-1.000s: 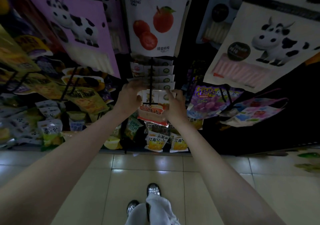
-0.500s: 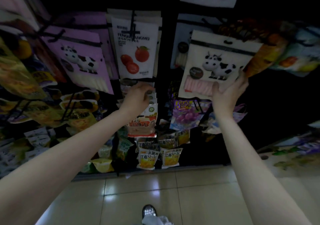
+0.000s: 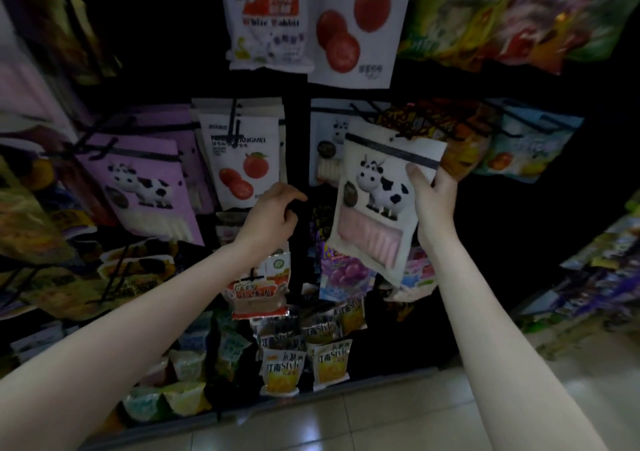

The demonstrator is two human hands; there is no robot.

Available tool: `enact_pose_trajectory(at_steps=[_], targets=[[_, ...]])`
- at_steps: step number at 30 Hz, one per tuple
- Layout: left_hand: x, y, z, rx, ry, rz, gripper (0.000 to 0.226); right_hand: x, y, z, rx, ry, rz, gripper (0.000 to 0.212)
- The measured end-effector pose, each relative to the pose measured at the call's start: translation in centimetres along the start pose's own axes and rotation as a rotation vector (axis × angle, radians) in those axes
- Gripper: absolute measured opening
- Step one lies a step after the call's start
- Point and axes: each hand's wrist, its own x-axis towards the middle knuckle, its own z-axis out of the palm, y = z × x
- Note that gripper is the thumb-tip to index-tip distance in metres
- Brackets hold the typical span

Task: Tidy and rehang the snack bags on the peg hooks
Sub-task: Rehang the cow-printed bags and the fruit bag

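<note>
Right hand (image 3: pixel 433 194) has its thumb across the front and fingers curled behind the right edge of a white plastic snack bag with a cartoon cow and pink sticks showing through the window (image 3: pixel 381 204), so it's properly gripping it. The bag sits tilted, top corner up near a black wire peg hook (image 3: pixel 403 135), but I honestly can't tell if the hang hole is on the hook or just beside it. Left hand (image 3: pixel 270 218) hovers in front of the rack with fingers loosely curled, holding nothing, just below a white bag printed with red fruit (image 3: pixel 242 166).

Behind the cow bag there's another one of the same kind (image 3: pixel 329 145) on the peg. To the left hangs a purple cow bag (image 3: pixel 138 187), and lower down a row of small yellow packs (image 3: pixel 282 371) above the pale tiled floor (image 3: pixel 381 423).

My guess: this is the rehang step for the cow bag. The next move needs the bag squared up and its hole lined up with the hook tip, then slid back against its twin.
</note>
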Motion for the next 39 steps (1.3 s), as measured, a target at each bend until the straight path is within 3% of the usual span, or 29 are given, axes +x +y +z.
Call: enact_pose_trajectory(at_steps=[5, 7, 10, 14, 16, 18, 19, 21, 22, 25, 28, 33, 36, 39], targets=[[0.0, 0.9, -0.6, -0.099, 0.092, -0.065, 0.035, -1.8, -0.5, -0.1, -0.082, -0.141, -0.105, 0.009], [-0.1, 1.1, -1.0, -0.136, 0.124, -0.078, 0.037, -2.1, -0.4, 0.4, -0.101, -0.244, -0.073, 0.021], [-0.7, 0.8, -1.9, -0.217, 0.142, -0.119, 0.043, -2.7, -0.5, 1.2, -0.047, -0.38, -0.013, 0.011], [-2.4, -1.0, -4.0, -0.12, 0.235, -0.102, 0.048, -2.7, 0.1, 3.5, -0.065, -0.554, 0.044, 0.023], [-3.1, -1.8, -5.1, -0.132, 0.202, -0.091, 0.038, -3.2, 0.6, 5.6, -0.07, -0.641, 0.07, 0.041], [-3.6, -2.5, -6.1, -0.146, 0.124, -0.123, 0.011, -3.5, 1.6, 7.9, -0.08, -0.757, 0.106, 0.06], [-3.8, -2.9, -6.8, -0.128, 0.103, -0.142, 0.002, -3.6, 1.8, 9.0, -0.08, -0.795, 0.126, 0.054], [-4.1, -3.7, -8.2, -0.074, 0.103, -0.169, 0.006, -3.3, 1.8, 11.0, -0.022, -0.809, 0.167, 0.023], [-4.3, -4.1, -9.0, -0.042, 0.103, -0.183, 0.006, -2.6, 1.9, 12.4, 0.023, -0.79, 0.176, 0.023], [-4.6, -4.5, -10.3, 0.043, 0.03, -0.192, 0.005, 0.6, 1.2, 15.2, 0.106, -0.65, 0.179, 0.049], [-5.0, -5.1, -11.2, 0.121, 0.004, -0.181, 0.016, 3.3, 0.9, 18.6, 0.078, -0.63, 0.162, 0.058], [-5.6, -5.9, -13.3, 0.088, 0.067, -0.25, 0.018, 3.2, 0.3, 21.7, 0.095, -0.561, 0.192, 0.039], [-5.6, -5.7, -14.1, 0.06, 0.099, -0.247, 0.019, 2.0, 0.1, 21.6, 0.128, -0.557, 0.22, 0.024], [-5.2, -5.4, -14.5, 0.051, 0.089, -0.216, 0.016, 0.8, 0.0, 19.8, 0.103, -0.565, 0.196, 0.022]])
